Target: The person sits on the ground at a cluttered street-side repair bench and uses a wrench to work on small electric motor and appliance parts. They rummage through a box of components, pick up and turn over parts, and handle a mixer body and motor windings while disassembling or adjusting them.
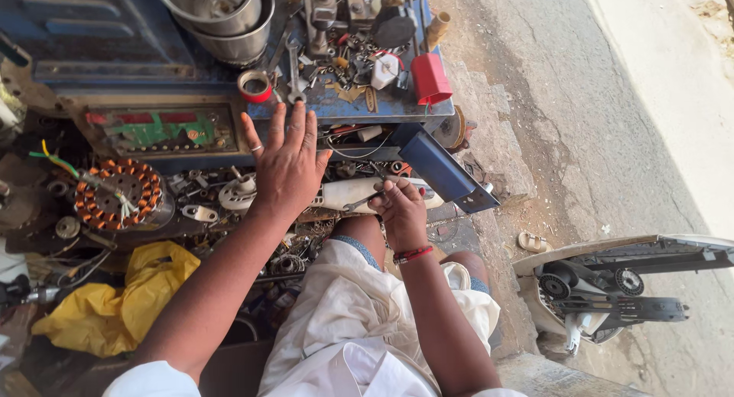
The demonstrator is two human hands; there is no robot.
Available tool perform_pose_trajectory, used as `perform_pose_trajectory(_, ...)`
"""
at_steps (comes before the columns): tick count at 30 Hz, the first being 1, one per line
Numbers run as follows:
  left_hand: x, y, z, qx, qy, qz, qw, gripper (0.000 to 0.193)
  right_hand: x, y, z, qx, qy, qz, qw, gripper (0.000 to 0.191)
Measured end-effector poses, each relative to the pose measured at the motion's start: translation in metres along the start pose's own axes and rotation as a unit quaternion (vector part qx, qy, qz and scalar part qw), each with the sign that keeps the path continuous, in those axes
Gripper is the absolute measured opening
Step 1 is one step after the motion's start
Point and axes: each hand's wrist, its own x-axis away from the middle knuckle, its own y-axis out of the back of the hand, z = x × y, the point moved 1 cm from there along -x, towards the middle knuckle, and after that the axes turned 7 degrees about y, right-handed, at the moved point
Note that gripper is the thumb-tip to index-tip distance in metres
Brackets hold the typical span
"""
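left hand (287, 164) spread flat over clutter | right hand (399, 206) grip clamped on spanner (359, 205), head hidden

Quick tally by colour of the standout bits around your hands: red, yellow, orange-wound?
Red: 2, the red cup and the red tape roll
Yellow: 1, the yellow bag
Orange-wound: 1, the stator coil ring
Total: 4

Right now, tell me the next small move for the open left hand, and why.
Probably lower the left hand onto the white part to steady it. That hand hovers open with fingers spread and holds nothing, while the right hand is closed on a small metal tool lying against that part.
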Motion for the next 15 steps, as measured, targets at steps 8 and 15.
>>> perform_pose_trajectory(8,-0.033,-0.013,0.002,0.005,0.005,0.005,1.000,0.077,0.013,0.016,-0.002,0.000,-0.008,-0.020,1.000,0.012)
perform_pose_trajectory(15,-0.061,0.002,-0.008,0.047,-0.009,0.020,0.999,0.068,0.025,0.019,-0.003,0.004,-0.003,-0.018,1.000,0.012)
